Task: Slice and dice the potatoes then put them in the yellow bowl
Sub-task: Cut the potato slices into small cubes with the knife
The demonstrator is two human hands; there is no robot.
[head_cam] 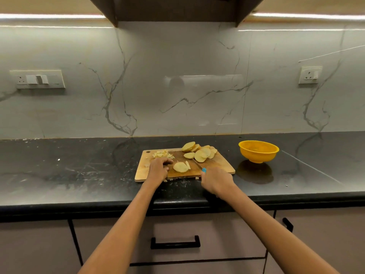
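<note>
A wooden cutting board (219, 167) lies on the black counter. A pile of round potato slices (199, 152) sits at its far right. A small heap of diced potato (163, 154) lies at its far left. A few stacked slices (180, 167) rest in the middle. My left hand (158, 169) rests with curled fingers on the board just left of those slices. My right hand (215, 179) grips a knife (197, 164) with a blue handle, its blade pointing toward the slice pile. The yellow bowl (258, 151) stands to the right of the board, nothing visible inside.
The black counter (79, 169) runs left and right, with a marble backsplash behind it. Wall sockets (38, 79) sit on the backsplash at left and at right (310, 75). Drawers with black handles (175, 242) are below the counter edge. Small potato bits lie at the board's near edge.
</note>
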